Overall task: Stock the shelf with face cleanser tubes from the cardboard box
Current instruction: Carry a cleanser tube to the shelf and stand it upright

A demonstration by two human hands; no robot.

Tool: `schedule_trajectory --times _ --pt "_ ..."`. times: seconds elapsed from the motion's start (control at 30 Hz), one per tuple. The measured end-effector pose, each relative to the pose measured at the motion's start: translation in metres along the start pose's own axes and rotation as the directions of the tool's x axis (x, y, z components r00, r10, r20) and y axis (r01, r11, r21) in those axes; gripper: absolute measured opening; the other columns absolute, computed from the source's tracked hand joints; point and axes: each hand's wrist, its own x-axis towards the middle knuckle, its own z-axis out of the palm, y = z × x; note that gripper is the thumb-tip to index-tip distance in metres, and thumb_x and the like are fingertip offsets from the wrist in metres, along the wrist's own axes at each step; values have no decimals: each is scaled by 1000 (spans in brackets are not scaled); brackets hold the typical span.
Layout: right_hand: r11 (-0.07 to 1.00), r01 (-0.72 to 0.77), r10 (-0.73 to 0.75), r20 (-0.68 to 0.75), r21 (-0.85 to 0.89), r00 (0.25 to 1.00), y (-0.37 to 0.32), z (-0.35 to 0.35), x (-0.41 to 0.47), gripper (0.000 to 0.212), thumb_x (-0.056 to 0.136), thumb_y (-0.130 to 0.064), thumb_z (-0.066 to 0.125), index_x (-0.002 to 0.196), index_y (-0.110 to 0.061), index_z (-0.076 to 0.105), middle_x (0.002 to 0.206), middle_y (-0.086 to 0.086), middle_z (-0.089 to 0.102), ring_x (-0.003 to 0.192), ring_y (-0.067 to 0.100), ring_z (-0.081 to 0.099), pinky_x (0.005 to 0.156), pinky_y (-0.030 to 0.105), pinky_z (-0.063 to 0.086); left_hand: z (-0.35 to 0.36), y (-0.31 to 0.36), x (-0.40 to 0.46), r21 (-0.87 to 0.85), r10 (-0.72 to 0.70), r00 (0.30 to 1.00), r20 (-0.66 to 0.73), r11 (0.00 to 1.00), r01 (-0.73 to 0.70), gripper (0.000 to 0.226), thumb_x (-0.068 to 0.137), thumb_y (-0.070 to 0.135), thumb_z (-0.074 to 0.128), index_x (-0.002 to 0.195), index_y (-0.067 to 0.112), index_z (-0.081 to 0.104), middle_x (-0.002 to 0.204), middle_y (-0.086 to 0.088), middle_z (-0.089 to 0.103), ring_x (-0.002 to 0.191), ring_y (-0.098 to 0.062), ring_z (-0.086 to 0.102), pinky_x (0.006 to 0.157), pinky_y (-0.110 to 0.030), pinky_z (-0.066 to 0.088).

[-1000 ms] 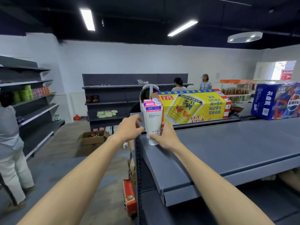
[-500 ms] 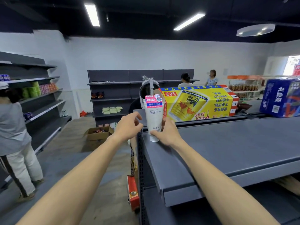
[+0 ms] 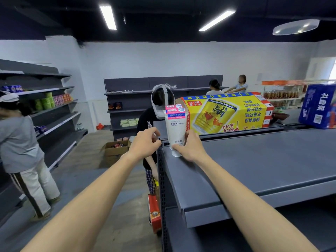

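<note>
A white face cleanser tube (image 3: 176, 128) with a pink and blue label stands cap-down on the far left corner of the grey top shelf (image 3: 254, 170). The pink label of a second tube (image 3: 170, 107) peeks out just behind it. My right hand (image 3: 190, 146) grips the front tube low down, fingers round its right side and thumb near the cap. My left hand (image 3: 145, 142) hovers just left of the shelf edge, fingers loosely curled, holding nothing and a little apart from the tube.
A yellow drinks carton (image 3: 227, 113) lies behind the tube, with a blue carton (image 3: 318, 106) at the far right. A person wearing a headset (image 3: 160, 100) stands just beyond the shelf end. An open cardboard box (image 3: 116, 150) sits on the floor. Another person (image 3: 21, 142) stands at the left shelves.
My left hand has come off the tube and drawn slightly left. The right hand keeps its hold, and the tube stays on the shelf corner. The view has shifted a little.
</note>
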Motion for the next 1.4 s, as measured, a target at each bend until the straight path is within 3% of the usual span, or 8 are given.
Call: schedule_trajectory --times 0.23,0.7,1.03,1.4 --pt "998 -44 41 100 33 994 4 -6 -4 69 73 -28 82 127 -9 43 129 8 56 117 24 57 100 41 49 1 11 -6 -5 -38 999 -15 999 38 22 84 20 60 106 20 64 85 8 65 84 -17 61 77 -35 52" --pt "999 -34 32 80 14 996 14 -28 -31 79 73 -37 84 134 -11 41 135 8 51 121 24 54 103 42 47 10 34 -48 40 -42 999 5 998 41 15 84 19 60 98 21 62 76 10 66 76 -13 62 72 -34 53" --pt "999 -39 41 91 -24 995 -4 -68 -85 61 80 -32 77 128 -11 46 126 7 55 113 22 58 89 29 44 -15 69 -92 40 -2 1000 17 999 2 21 85 21 60 106 21 62 80 8 67 77 -13 64 76 -41 58" --pt "994 39 -34 49 -105 998 -37 -83 -212 39 83 -23 72 116 -10 55 117 8 60 106 24 61 93 33 48 -52 88 -215 17 26 999 20 1000 -27 13 84 20 60 97 21 62 77 9 65 78 -17 61 70 -32 49"
